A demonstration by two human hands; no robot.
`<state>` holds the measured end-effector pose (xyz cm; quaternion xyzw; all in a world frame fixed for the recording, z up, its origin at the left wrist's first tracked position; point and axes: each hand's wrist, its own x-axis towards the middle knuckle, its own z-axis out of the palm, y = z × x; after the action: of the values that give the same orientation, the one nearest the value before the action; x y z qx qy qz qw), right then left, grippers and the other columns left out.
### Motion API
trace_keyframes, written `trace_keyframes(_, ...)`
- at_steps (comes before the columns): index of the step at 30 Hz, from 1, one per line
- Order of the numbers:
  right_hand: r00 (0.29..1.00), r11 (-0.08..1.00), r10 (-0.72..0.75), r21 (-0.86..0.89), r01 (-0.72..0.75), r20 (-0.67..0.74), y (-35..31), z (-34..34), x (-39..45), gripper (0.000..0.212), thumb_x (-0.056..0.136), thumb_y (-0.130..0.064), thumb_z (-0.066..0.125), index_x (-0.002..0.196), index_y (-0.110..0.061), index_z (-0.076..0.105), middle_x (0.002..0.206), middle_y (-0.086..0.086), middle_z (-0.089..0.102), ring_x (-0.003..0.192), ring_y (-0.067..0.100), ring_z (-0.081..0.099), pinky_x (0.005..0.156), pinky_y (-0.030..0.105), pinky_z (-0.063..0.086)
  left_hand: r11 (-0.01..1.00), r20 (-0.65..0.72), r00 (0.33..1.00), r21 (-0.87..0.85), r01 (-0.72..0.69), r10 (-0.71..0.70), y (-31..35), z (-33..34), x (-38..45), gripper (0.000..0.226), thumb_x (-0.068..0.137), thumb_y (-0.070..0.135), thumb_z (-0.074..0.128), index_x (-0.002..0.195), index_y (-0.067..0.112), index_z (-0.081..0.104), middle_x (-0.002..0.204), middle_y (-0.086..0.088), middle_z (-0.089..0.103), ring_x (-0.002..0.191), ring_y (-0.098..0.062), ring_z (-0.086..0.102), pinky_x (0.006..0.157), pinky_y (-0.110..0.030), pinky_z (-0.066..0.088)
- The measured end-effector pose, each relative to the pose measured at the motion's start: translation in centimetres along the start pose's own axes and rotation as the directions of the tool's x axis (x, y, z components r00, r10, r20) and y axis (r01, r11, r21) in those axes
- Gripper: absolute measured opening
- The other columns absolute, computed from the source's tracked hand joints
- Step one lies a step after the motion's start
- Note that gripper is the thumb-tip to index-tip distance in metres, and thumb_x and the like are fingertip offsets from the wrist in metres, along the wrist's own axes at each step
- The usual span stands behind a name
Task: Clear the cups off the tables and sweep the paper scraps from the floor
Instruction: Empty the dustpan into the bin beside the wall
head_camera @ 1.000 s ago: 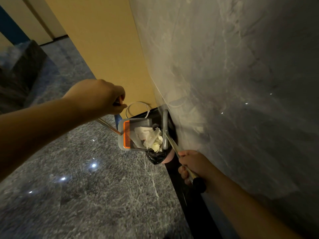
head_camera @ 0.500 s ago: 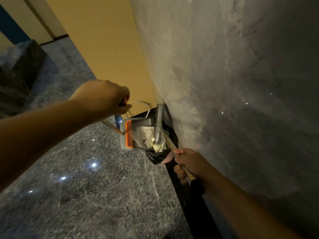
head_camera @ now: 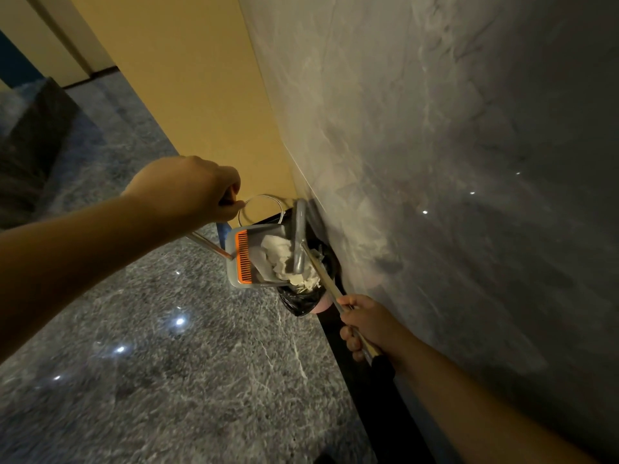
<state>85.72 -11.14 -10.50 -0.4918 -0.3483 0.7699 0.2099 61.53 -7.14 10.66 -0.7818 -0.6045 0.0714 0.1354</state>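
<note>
My left hand [head_camera: 194, 189] grips the metal handle of a grey dustpan [head_camera: 234, 266] with an orange comb edge [head_camera: 243, 257]. The pan is lifted and tilted over a small bin lined with a black bag [head_camera: 299, 301] that stands against the wall. White crumpled paper scraps [head_camera: 278, 256] lie in the pan and spill at its lip above the bag. My right hand [head_camera: 365, 321] grips the broom's metal handle [head_camera: 323, 274]. The grey broom head [head_camera: 299, 236] lies in the pan against the scraps.
A grey marble wall [head_camera: 435, 162] fills the right side, with a black skirting [head_camera: 338, 333] along its foot. A yellow wall [head_camera: 187, 72] runs behind. A round wire ring [head_camera: 264, 197] stands behind the dustpan. Dark marble floor [head_camera: 167, 363] spreads to the left, with a dark block [head_camera: 37, 135] at far left.
The broom head has moved up from beside the pan into it, against the paper. My right hand slid slightly up and toward the bin. The dustpan shifted a little.
</note>
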Motion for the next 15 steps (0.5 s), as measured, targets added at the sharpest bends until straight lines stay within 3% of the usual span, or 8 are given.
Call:
trace_keyframes(3, 0.999, 0.999, 0.012, -0.045, -0.014, -0.042, 0.6, -0.5, 0.0, 0.018, 0.099, -0.010, 0.040, 0.103, -0.023, 0.051, 0.059, 0.008, 0.047, 0.037, 0.012, 0.042, 0.038, 0.020, 0.035, 1.000, -0.013, 1.000, -0.007, -0.003, 0.003, -0.8, -0.8, -0.1, 0.029, 0.085, 0.043, 0.062, 0.100, 0.018, 0.064, 0.070, 0.000, 0.058, 0.061, -0.022, 0.058, 0.060, -0.040, 0.057)
trace_keyframes(9, 0.993, 0.992, 0.081, -0.089, -0.089, -0.086, 1.4, -1.4, 0.2, 0.025, 0.100, -0.007, 0.039, 0.122, -0.017, 0.047, 0.064, 0.010, 0.049, 0.041, 0.012, 0.042, 0.040, 0.020, 0.034, 0.999, -0.027, 0.999, -0.024, -0.031, 0.030, -1.4, -1.5, -0.8, 0.024, 0.085, 0.040, 0.065, 0.094, 0.018, 0.063, 0.059, 0.013, 0.039, 0.052, -0.011, 0.046, 0.057, -0.037, 0.055)
trace_keyframes(11, 0.994, 0.992, 0.083, -0.086, -0.089, -0.072, 1.3, -1.0, 0.1, 0.022, 0.100, -0.009, 0.038, 0.116, -0.020, 0.048, 0.064, 0.009, 0.048, 0.040, 0.011, 0.042, 0.040, 0.020, 0.035, 0.999, -0.036, 0.999, -0.036, -0.023, 0.022, -1.5, -1.7, -0.9, 0.023, 0.085, 0.038, 0.066, 0.094, 0.017, 0.064, 0.058, 0.015, 0.039, 0.051, -0.006, 0.042, 0.056, -0.037, 0.055)
trace_keyframes(15, 0.997, 0.997, 0.042, -0.064, -0.046, -0.059, 0.6, -0.4, -0.1, 0.019, 0.100, -0.006, 0.038, 0.099, -0.018, 0.052, 0.062, 0.010, 0.046, 0.038, 0.011, 0.042, 0.038, 0.019, 0.034, 0.999, -0.071, 0.997, -0.052, 0.009, -0.012, -1.9, -2.5, -1.2, 0.027, 0.085, 0.038, 0.066, 0.098, 0.015, 0.065, 0.060, 0.009, 0.043, 0.052, -0.011, 0.046, 0.056, -0.035, 0.053)
